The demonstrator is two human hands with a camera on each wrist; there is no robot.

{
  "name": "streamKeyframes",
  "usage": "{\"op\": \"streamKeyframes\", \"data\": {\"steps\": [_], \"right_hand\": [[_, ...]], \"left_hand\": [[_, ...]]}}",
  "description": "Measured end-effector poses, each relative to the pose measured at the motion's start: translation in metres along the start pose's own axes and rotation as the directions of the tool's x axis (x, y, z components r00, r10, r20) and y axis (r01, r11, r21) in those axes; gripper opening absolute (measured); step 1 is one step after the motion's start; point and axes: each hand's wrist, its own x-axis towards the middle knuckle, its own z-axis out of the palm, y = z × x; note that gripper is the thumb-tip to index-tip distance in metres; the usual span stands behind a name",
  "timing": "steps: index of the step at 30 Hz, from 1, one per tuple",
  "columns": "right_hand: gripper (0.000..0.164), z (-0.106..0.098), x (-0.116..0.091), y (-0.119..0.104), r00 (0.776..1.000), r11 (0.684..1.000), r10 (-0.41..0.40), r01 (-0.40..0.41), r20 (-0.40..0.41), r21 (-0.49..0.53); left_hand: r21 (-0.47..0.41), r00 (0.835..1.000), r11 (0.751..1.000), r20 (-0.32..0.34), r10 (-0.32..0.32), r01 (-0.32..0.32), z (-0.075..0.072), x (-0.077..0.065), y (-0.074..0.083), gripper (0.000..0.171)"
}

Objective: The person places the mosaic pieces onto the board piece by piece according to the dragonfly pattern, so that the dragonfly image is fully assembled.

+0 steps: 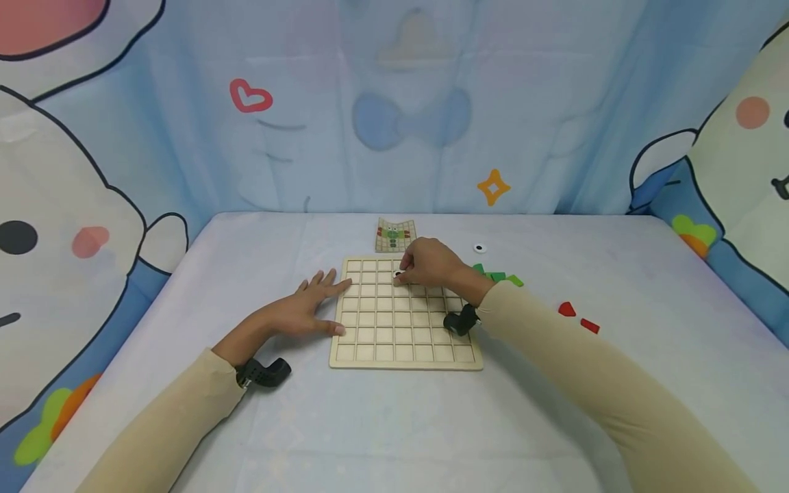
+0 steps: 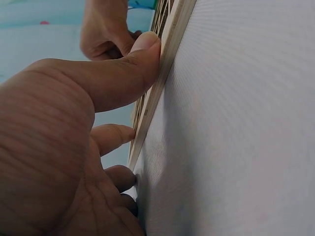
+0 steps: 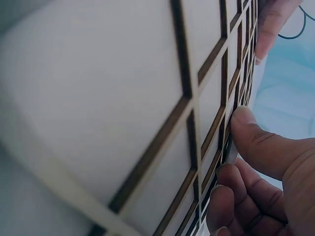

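1. The right hand (image 1: 431, 261) pinches a round eye piece (image 1: 398, 274) at the board's (image 1: 384, 336) upper middle squares; best squared up before release.
2. The left hand (image 1: 303, 309), fingers spread, touches the board's left edge; light, steady pressure should suffice.

Text: I can read none | labels, brands: none legible to me | numbers: none legible | small picture card (image 1: 396, 236): any print too small to read
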Motion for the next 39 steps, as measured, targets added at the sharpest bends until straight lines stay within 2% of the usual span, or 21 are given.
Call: {"op": "streamKeyframes", "data": {"steps": [15, 23, 27, 32, 35, 39], "right_hand": [[0.032, -0.001, 0.000, -0.004, 1.000, 1.000, 0.009, -0.009, -0.001, -0.007], [0.036, -0.005, -0.005, -0.002, 0.999, 0.999, 0.039, -0.039, 0.008, -0.013], [0.037, -0.018, -0.008, 0.011, 0.999, 0.999, 0.045, -0.046, -0.029, -0.005], [0.029, -0.041, -0.013, 0.043, 0.993, 0.995, 0.096, -0.098, -0.071, -0.022], [0.029, -0.054, -0.016, 0.066, 0.988, 0.990, 0.136, -0.138, -0.066, -0.022], [0.037, -0.063, -0.018, 0.090, 0.975, 0.975, 0.218, -0.219, -0.032, -0.023]], "left_hand": [[-0.011, 1.000, 1.000, -0.009, -0.011, 0.011, 0.000, -0.002, -0.001, 0.092], [-0.032, 1.000, 0.999, -0.010, -0.003, 0.003, 0.003, -0.002, -0.002, 0.092], [-0.024, 1.000, 1.000, -0.011, 0.005, -0.005, 0.003, -0.001, -0.001, 0.092], [-0.001, 1.000, 1.000, -0.009, 0.013, -0.013, 0.003, 0.000, -0.001, 0.091], [0.009, 1.000, 1.000, -0.011, 0.010, -0.010, 0.002, 0.000, -0.001, 0.091], [0.011, 1.000, 1.000, -0.010, 0.000, 0.000, 0.001, -0.001, -0.002, 0.091]]}}
